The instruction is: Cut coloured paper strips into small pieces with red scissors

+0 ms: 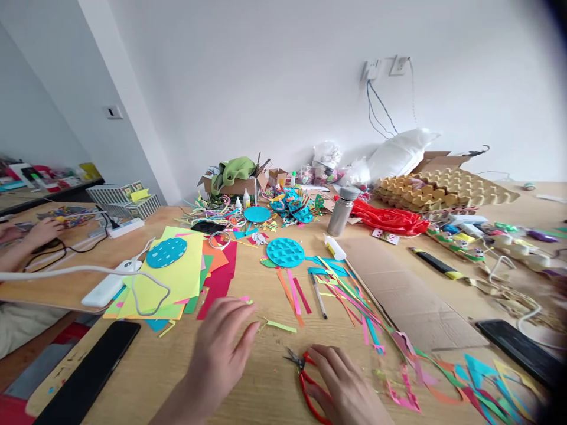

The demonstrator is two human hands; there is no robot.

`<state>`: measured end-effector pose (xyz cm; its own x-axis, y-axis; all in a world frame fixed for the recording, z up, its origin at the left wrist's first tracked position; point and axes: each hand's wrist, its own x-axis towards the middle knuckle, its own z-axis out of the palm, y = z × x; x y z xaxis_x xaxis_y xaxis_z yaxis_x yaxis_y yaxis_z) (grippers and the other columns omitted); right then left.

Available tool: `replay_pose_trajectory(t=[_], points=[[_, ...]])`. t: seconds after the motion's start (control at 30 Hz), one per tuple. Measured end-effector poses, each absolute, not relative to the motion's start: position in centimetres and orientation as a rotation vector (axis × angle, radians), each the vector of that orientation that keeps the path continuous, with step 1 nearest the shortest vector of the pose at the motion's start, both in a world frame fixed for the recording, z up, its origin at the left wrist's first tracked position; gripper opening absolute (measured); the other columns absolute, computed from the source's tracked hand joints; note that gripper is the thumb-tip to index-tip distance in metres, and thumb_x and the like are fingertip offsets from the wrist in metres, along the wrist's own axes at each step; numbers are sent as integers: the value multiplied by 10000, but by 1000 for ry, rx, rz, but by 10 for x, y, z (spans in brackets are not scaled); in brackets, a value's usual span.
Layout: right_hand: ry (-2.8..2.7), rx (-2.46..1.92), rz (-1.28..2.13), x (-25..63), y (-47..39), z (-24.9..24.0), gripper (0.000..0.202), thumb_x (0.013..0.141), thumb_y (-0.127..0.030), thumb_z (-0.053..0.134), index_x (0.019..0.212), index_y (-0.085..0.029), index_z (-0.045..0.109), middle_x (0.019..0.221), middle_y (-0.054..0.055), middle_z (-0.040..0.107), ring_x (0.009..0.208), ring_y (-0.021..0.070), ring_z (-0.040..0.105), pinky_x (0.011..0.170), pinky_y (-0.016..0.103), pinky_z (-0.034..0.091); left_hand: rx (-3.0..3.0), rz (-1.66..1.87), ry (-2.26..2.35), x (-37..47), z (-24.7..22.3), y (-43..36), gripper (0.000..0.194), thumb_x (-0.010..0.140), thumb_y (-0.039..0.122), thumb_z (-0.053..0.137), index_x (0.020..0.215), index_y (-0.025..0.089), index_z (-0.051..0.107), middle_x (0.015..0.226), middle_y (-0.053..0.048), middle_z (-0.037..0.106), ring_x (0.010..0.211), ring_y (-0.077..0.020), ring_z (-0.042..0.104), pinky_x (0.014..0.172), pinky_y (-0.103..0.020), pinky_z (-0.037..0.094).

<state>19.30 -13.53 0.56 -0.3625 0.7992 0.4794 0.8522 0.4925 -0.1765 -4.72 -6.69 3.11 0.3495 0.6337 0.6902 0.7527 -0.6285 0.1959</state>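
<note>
My left hand is over the near middle of the table, thumb apart from the fingers and nothing visible between them. A small pink scrap shows just past its fingertips. To its right lies a light green paper strip. My right hand is closed over the red handle of a pair of scissors, whose short blades point to the far left. Beyond the hands is a blue paper disc with orange, pink and red strips below it.
Coloured paper sheets are stacked at left, near a black phone. A pen, cardboard, loose strips and a steel bottle stand or lie to the right. Another person's hand is at far left.
</note>
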Motion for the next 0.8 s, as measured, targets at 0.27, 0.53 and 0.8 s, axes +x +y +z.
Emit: replay_pose_trajectory(t=[0.27,0.53,0.8], points=[[-2341,-1503,-430,187,-140,-63,275,757,-69,536,1010,-149,606,909,97,636,792,245,606,668,334,520,-2792,-360,-1270,7,-8,-40,104,723,110,617,810,165,631,805,-63,596,875,-233,523,752,-385,451],[-2258,-1627,-186,181,-147,-46,253,774,11,433,875,-175,572,788,69,578,695,212,568,603,310,483,-2708,-307,-1248,11,-22,-32,91,732,65,587,722,156,584,781,-60,566,802,-225,501,705,-367,418],[-2075,-1503,107,215,-120,22,171,898,-170,468,929,-201,634,873,47,619,768,173,607,664,283,500,-2732,-446,-1287,5,-24,-32,134,743,38,539,713,166,562,772,-49,564,804,-212,500,713,-354,430]])
